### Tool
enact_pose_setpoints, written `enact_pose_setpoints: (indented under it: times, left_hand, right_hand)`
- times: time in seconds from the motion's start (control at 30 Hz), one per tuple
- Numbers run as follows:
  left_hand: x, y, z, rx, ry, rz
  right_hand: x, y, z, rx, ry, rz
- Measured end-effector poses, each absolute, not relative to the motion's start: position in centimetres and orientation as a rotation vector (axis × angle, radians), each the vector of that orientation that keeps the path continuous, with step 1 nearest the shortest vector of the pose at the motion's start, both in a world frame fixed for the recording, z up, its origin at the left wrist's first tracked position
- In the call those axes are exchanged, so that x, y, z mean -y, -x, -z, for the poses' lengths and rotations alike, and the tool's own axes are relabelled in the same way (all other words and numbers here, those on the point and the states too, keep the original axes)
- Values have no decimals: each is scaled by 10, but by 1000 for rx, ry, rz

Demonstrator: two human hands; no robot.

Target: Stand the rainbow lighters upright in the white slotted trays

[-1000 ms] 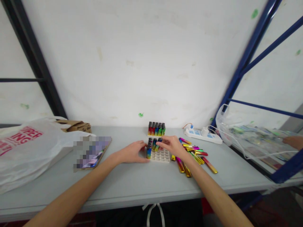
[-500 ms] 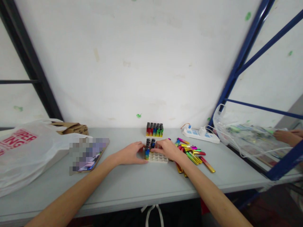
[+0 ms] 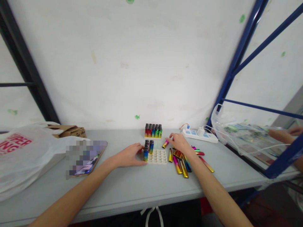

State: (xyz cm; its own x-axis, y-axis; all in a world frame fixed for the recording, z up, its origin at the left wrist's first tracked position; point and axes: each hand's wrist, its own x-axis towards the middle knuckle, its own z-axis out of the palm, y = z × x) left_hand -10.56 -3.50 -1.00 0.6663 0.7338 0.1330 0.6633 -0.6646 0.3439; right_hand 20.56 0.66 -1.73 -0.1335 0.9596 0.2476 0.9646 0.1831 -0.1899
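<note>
A white tray with round holes [image 3: 158, 157] lies on the grey table, with several upright lighters [image 3: 146, 154] at its left side. My left hand [image 3: 129, 155] rests beside the tray's left edge, thumb and fingers apart around that end. Over the pile of shiny coloured lighters [image 3: 184, 167] is my right hand [image 3: 179, 142], its fingertips at a pink and gold lighter [image 3: 165, 144] at the pile's left edge. Whether they grip it is hard to tell. Behind the tray stands a full block of lighters [image 3: 153, 131].
A white power strip [image 3: 200, 135] with cables lies right of the lighters, near a blue metal frame [image 3: 228, 80]. On the left are a phone [image 3: 91, 159], a white plastic bag [image 3: 30, 154] and brown cardboard [image 3: 68, 130]. Another person's hands [image 3: 281, 135] show at far right.
My right hand has moved from the tray to the right, over the pile, leaving a lighter standing in the second column. My left hand has stayed by the tray. The view has shifted slightly.
</note>
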Motion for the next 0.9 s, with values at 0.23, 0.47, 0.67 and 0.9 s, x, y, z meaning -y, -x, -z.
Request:
enact_pose_setpoints:
  times: [0.23, 0.47, 0.67, 0.9]
  left_hand:
    - [35, 105, 11, -1135, -2619, -402]
    - [34, 106, 13, -1107, -2607, -407]
    - [33, 106, 13, -1114, -2611, -412]
    - [35, 105, 10, -1105, -2608, -419]
  right_hand:
    - [-13, -172, 20, 2081, 1834, -173]
    - [-18, -183, 22, 1915, 1505, -510]
    - [1, -168, 13, 1422, 1044, -1259]
    - [15, -148, 11, 1251, 1198, -1235]
